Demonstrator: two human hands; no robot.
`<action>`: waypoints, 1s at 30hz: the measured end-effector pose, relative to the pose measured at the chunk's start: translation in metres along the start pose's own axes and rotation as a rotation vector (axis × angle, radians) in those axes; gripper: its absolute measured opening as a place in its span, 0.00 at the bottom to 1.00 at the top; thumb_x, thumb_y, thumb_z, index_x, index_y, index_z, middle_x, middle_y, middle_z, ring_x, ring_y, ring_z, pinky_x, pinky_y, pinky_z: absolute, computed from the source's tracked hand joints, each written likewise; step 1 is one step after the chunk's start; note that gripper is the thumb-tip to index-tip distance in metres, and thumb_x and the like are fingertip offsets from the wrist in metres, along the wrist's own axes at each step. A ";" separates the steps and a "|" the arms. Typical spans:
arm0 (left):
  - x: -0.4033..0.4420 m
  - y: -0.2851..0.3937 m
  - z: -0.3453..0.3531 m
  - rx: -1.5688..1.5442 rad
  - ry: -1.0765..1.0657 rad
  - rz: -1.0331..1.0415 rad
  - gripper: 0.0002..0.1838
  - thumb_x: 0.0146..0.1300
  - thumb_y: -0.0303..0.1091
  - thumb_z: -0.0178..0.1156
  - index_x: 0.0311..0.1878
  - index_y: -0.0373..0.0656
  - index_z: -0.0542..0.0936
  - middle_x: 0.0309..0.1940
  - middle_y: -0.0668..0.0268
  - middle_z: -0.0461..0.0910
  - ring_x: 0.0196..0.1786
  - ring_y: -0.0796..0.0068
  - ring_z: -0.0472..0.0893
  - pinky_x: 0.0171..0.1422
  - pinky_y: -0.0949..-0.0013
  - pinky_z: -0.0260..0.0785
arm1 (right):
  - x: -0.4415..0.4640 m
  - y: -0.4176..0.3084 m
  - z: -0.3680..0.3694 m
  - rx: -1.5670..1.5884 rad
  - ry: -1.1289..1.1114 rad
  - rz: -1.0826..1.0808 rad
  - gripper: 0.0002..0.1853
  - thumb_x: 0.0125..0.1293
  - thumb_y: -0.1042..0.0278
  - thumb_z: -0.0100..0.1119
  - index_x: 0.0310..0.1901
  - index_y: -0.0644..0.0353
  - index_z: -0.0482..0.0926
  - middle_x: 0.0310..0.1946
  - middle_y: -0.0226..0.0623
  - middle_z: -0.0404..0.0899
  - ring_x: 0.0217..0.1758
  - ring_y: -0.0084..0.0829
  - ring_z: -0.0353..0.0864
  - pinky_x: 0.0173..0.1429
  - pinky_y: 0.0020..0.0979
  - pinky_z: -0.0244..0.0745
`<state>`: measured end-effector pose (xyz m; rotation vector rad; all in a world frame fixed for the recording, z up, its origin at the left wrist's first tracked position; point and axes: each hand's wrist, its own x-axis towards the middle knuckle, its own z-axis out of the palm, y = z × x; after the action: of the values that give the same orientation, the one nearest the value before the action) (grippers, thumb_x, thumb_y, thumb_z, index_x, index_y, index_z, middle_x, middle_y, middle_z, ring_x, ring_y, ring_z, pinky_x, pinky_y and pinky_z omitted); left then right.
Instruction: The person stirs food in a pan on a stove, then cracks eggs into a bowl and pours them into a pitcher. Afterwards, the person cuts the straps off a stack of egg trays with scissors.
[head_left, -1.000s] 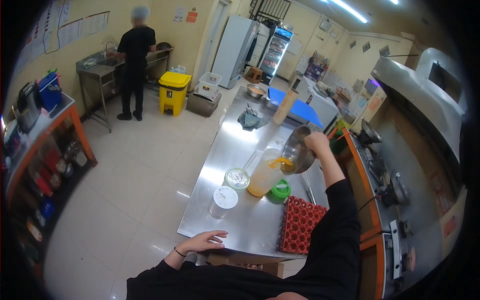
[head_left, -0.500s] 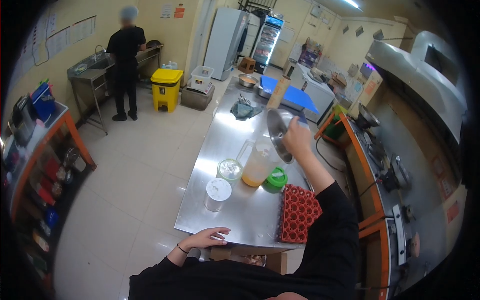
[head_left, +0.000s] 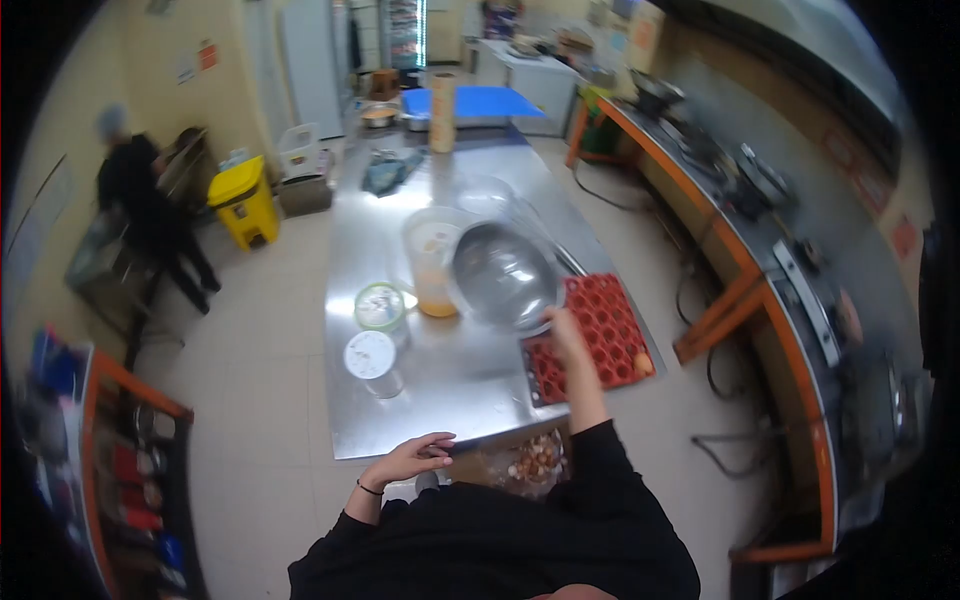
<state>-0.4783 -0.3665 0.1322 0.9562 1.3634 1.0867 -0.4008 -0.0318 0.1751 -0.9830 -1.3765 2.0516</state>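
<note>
My right hand (head_left: 568,338) grips the near rim of a metal mixing bowl (head_left: 505,278), whose shiny inside faces me. The bowl hangs over the table, overlapping the edge of a red egg tray (head_left: 610,325). Left of the bowl stands a clear plastic pitcher (head_left: 428,255) with orange-yellow liquid at its bottom. Two tubs stand nearer: one with a green rim (head_left: 380,307), one with a white lid (head_left: 371,355). By the table's front edge my left hand (head_left: 412,459) rests with fingers loosely stretched, holding nothing. The bowl hides whatever lies behind it.
Eggshells (head_left: 537,462) fill part of a box below the table's front edge. A cloth (head_left: 388,173), an upright roll (head_left: 443,112) and a blue cover (head_left: 480,103) are at the far end. Stoves line the right; a person (head_left: 150,200) stands far left.
My right hand has brought the bowl down and toward me from its steep tilt by the pitcher, beside the egg tray. The view has turned right. My left hand stays near the table edge.
</note>
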 end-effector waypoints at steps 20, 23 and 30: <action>0.159 -0.014 0.076 -0.143 0.050 -0.219 0.38 0.56 0.44 0.60 0.64 0.42 0.52 0.55 0.55 0.63 0.48 0.72 0.70 0.43 0.73 0.68 | -0.065 0.018 -0.182 -1.390 0.894 -0.438 0.25 0.42 0.56 0.66 0.45 0.55 0.75 0.34 0.37 0.76 0.45 0.36 0.73 0.48 0.43 0.65; 0.198 -0.015 0.077 -0.169 0.129 -0.250 0.45 0.53 0.49 0.61 0.66 0.43 0.46 0.59 0.49 0.57 0.56 0.62 0.66 0.44 0.69 0.69 | -0.044 0.014 -0.223 -1.349 0.621 -0.170 0.26 0.40 0.57 0.67 0.44 0.55 0.75 0.39 0.38 0.75 0.53 0.38 0.67 0.53 0.49 0.57; 0.232 -0.010 0.079 -0.106 0.275 -0.250 0.46 0.52 0.47 0.63 0.66 0.45 0.45 0.56 0.54 0.58 0.55 0.61 0.67 0.43 0.64 0.71 | -0.051 0.014 -0.265 -0.786 0.487 -0.330 0.18 0.43 0.57 0.66 0.37 0.54 0.77 0.25 0.32 0.77 0.36 0.34 0.75 0.48 0.38 0.63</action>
<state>-0.4179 -0.1390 0.0639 0.5550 1.5833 1.1125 -0.1623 0.0802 0.1146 -1.3263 -1.9192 0.9216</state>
